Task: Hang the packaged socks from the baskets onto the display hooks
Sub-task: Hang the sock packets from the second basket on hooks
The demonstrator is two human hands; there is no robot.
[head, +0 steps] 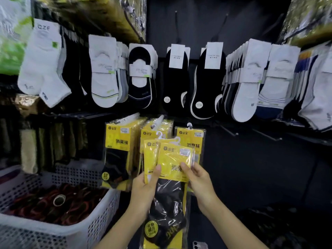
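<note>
White sock card (47,35): "QZF"
Hanging yellow sock pack (118,141): "达足", "消臭袜"
Held yellow sock pack (172,164): "达足"; remaining print blurred

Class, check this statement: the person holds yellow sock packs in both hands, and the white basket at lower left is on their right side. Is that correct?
Not quite. In the head view the white basket sits on the person's left side. The rest holds: left hand and right hand both hold the yellow sock packs.

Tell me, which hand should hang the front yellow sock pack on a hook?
Probably the right hand. It pinches the front yellow sock pack near its white hanger, and bare display hooks stick out on its side. The left hand grips the packs behind.
</note>
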